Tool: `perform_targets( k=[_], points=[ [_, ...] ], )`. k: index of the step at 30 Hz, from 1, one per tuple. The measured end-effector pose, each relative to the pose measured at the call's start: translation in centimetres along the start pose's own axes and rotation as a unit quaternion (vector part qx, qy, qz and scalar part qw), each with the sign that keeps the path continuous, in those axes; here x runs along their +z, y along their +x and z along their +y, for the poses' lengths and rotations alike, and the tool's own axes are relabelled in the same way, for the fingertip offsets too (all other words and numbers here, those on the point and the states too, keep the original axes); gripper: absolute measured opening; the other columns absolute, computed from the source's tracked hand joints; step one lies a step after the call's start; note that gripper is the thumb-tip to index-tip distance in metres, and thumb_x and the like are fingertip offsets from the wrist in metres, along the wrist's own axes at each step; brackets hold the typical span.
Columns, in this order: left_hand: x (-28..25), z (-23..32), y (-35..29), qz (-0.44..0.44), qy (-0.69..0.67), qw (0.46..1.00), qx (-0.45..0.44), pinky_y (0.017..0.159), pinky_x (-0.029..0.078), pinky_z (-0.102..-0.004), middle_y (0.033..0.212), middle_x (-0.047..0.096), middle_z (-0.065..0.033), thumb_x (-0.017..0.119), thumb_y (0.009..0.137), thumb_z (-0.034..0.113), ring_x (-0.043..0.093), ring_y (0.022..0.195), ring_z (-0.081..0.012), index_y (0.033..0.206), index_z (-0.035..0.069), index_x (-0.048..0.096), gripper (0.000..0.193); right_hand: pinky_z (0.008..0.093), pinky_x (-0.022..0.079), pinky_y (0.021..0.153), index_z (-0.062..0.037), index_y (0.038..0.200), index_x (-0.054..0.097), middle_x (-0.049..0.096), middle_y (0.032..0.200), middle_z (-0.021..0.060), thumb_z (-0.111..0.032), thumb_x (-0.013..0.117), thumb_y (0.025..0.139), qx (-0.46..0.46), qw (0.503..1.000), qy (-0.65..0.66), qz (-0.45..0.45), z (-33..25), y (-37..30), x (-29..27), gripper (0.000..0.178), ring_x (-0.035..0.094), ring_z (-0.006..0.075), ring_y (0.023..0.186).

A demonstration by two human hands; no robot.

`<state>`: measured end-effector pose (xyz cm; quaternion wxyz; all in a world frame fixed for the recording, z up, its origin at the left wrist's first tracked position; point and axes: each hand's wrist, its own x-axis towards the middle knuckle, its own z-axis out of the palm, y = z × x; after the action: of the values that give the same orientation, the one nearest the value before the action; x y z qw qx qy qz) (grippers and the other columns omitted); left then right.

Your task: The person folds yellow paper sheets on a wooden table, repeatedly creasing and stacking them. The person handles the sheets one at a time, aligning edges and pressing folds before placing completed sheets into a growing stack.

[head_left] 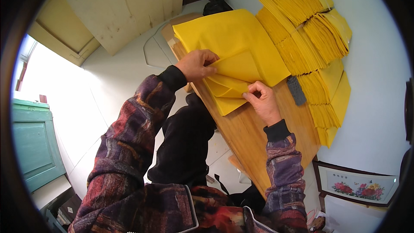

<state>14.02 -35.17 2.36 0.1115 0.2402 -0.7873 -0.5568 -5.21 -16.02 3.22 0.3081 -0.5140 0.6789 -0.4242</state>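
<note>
A folded yellow sheet [238, 67], fabric or paper I cannot tell, is spread partly open between my hands, its layers fanned apart. My left hand [197, 65] pinches its left edge between thumb and fingers. At the lower right corner, the thumb and forefinger of my right hand [262, 100] are closed on the same sheet. Beneath it, a larger pile of flat yellow sheets [228, 26] lies on the wooden table [250, 136] and hangs slightly past its left edge.
Several bundles of folded yellow sheets [297, 45] line the table's right side against the white wall. A dark grey block [296, 90] sits beside them. Wooden boards [125, 8] lean at the upper left; a green cabinet [36, 140] stands left. A framed flower picture [358, 184] is lower right.
</note>
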Motion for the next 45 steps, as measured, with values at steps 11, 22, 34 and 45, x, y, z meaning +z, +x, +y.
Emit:
perform_targets(
  k=[11,22,34,45],
  points=[
    [-0.1,-0.8,-0.4,-0.014,0.085,0.990,0.115,0.099,0.044,-0.0317,0.127,0.053,-0.0132,0.068,0.071,0.001,0.054,0.113,-0.0293,0.093,0.002,0.063,0.022,0.0227,0.043,0.061,-0.0006,0.082,0.059,0.056,0.073,-0.0018,-0.009,0.070,0.084,0.010,0.996,0.069,0.056,-0.1,0.5,0.2,0.014,0.048,0.0063,0.067],
    [0.8,-1.5,0.5,0.090,0.046,0.990,0.103,0.079,0.047,-0.0328,0.093,0.061,-0.0157,0.064,0.080,0.012,0.061,0.087,-0.0269,0.097,-0.005,0.062,0.024,0.0345,0.047,0.072,-0.0022,0.091,0.063,0.061,0.086,0.0118,-0.009,0.064,0.084,-0.004,0.954,-0.133,0.268,3.6,-2.7,-4.7,0.009,0.058,0.0255,0.078],
    [0.8,-0.2,0.0,0.093,0.044,0.992,0.068,0.079,0.048,-0.0335,0.094,0.063,-0.0168,0.063,0.082,0.015,0.062,0.087,-0.0298,0.097,-0.006,0.062,0.025,0.0416,0.043,0.085,-0.0063,0.090,0.063,0.059,0.098,0.0100,-0.010,0.065,0.079,0.100,0.798,-0.526,0.276,8.6,-1.9,-11.3,0.011,0.053,0.0324,0.097],
    [0.6,-1.0,0.5,0.075,0.084,0.992,0.058,0.085,0.048,-0.0327,0.100,0.063,-0.0178,0.063,0.085,0.017,0.061,0.092,-0.0285,0.105,-0.007,0.061,0.031,0.0384,0.046,0.083,-0.0041,0.096,0.060,0.058,0.103,0.0112,-0.003,0.070,0.073,-0.183,0.923,-0.336,0.046,-1.2,-5.3,0.1,0.026,0.053,0.0308,0.100]
  ],
)
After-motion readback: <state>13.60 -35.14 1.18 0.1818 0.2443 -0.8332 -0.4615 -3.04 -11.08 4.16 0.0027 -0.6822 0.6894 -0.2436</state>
